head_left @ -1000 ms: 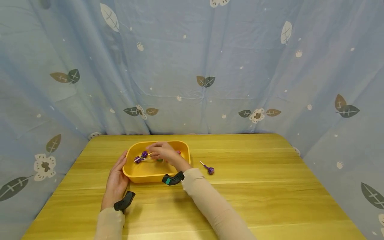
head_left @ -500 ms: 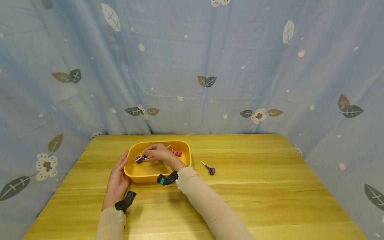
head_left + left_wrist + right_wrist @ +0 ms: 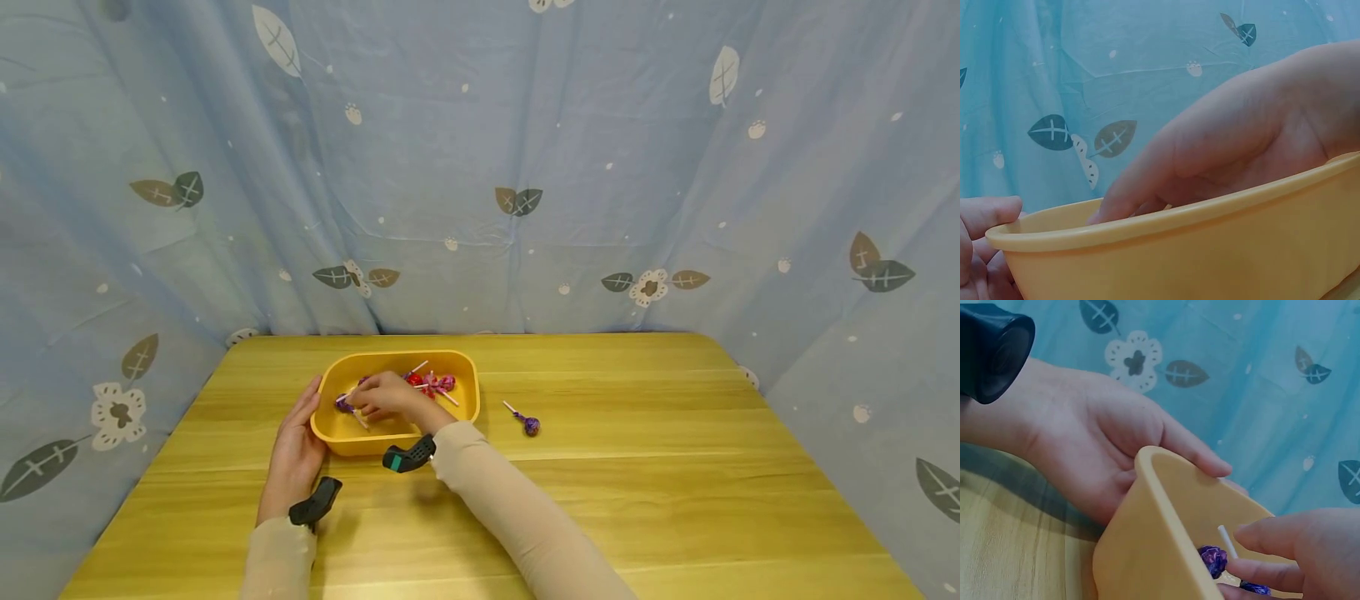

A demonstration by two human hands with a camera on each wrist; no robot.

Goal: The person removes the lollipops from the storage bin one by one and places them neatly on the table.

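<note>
A yellow plastic bin [image 3: 397, 440] stands on the left part of the table. My left hand [image 3: 294, 454] rests against its left end, fingers along the outer wall, one fingertip over the rim. My right hand [image 3: 390, 396] reaches down into the bin, fingertips at a purple-wrapped lollipop [image 3: 1213, 559]. In the right wrist view its fingers stand apart beside that lollipop's white stick. Another purple wrapper [image 3: 1255, 588] shows below the fingers. Pink lollipops [image 3: 442, 384] and a red one [image 3: 415, 379] lie in the bin's right half. The right hand hides part of the bin floor.
One purple lollipop [image 3: 532, 426] lies on the wooden table [image 3: 645, 492], right of the bin. A blue patterned curtain [image 3: 517, 275] hangs behind the table and along both sides. A black wrist camera [image 3: 408, 455] sits on the right wrist, another camera [image 3: 316, 502] on the left.
My right hand has moved left inside the bin, uncovering the red and pink lollipops. A stick near its fingertips now points toward the bin's front. The left hand stays at the bin's left end.
</note>
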